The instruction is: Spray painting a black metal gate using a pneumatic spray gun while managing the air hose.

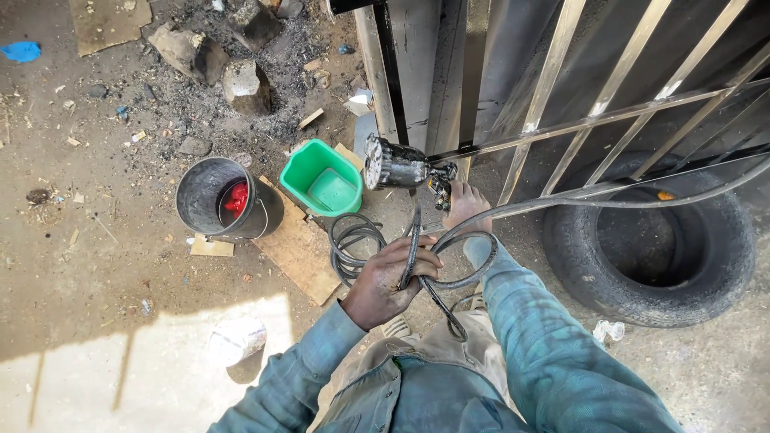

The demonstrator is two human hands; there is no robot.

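Observation:
My right hand (465, 203) grips a spray gun (399, 166) with a dark metal cup, held sideways close to a metal gate (561, 88) of silvery bars over dark panels. My left hand (387, 281) is closed around loops of black hose (357, 240) that run toward the gun. Both sleeves are blue-green and paint-stained. The gun's nozzle is hidden behind the cup and my fingers.
A green plastic basin (321, 178) and a black bucket (220, 200) with something red inside stand on the dirt at left, by a wooden board (301, 252). An old tyre (650, 240) lies behind the gate at right. Rocks (245, 84) and ash lie at the top.

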